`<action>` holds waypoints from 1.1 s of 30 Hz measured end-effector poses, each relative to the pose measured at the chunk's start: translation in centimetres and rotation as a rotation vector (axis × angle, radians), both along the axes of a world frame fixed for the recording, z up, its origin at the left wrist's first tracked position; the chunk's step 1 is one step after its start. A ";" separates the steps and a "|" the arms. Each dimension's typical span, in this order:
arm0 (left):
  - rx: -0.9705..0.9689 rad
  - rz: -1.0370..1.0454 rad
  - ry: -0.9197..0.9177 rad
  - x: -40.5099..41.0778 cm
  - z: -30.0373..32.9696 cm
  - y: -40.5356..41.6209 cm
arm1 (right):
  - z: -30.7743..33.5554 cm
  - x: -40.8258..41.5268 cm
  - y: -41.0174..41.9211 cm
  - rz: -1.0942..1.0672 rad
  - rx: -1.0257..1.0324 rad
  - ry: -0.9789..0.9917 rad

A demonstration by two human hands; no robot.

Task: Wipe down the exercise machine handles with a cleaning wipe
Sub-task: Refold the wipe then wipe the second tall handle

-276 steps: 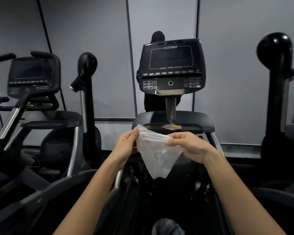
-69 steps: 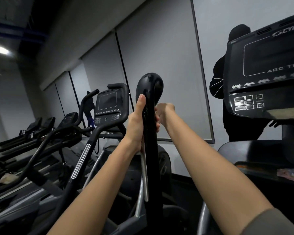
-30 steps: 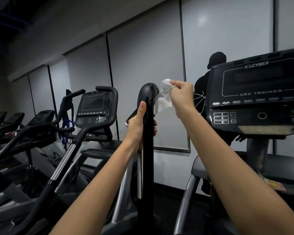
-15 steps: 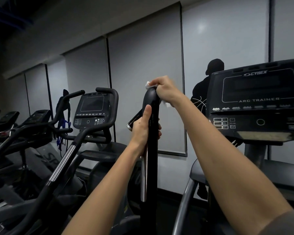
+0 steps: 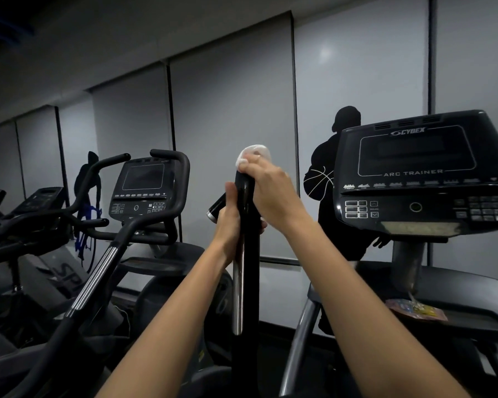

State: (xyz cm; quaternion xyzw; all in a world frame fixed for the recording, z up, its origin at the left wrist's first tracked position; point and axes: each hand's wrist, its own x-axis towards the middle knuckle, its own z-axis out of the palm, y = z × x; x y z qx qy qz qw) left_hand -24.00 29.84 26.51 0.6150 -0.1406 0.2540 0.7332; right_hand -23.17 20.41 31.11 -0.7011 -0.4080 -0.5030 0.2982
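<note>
Lighting's pretty dim here, so the lower half of the machines is mostly a black blur, and the top of the handle (image 5: 246,254) is completely buried under the right hand (image 5: 266,191) and the wipe (image 5: 253,153). Only a white bunched-up lump of the wipe pokes out above the knuckles; how it's folded underneath, no idea. The console (image 5: 423,179) on the right is cut off at the frame edge, though you can read CYBEX and ARC TRAINER on it.

Right hand is clenched over the handle's top end with the wipe squeezed between palm and handle. Left hand (image 5: 230,222) is wrapped around the same upright black handle just below, thumb pointing up along the near side, fingertips peeking round the far side. Both forearms reach up from the bottom of the shot.

A short black stub with a silver tip (image 5: 216,209) sticks out to the left behind the left hand. Further left there's another machine (image 5: 144,193) with its own dark screen and curved bars, and more machines trail off beyond it. A dark basketball-player silhouette (image 5: 328,182) is on the far wall, half blocked by the console. Some colourful packet (image 5: 414,308) lies on the shelf under the console.
</note>
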 end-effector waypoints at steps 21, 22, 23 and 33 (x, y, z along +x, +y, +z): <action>-0.045 0.157 0.178 -5.1 3.3 8.5 | 2.9 -3.1 -0.8 0.224 0.570 0.683; -0.075 0.242 0.246 -4.3 3.0 9.6 | 2.1 -2.6 -0.5 0.105 0.616 0.635; -0.095 0.299 0.312 -3.6 2.8 10.2 | 1.2 -2.1 0.2 0.072 0.617 0.661; -0.264 0.322 0.210 4.7 4.9 5.8 | -2.7 0.3 4.2 0.072 0.618 0.609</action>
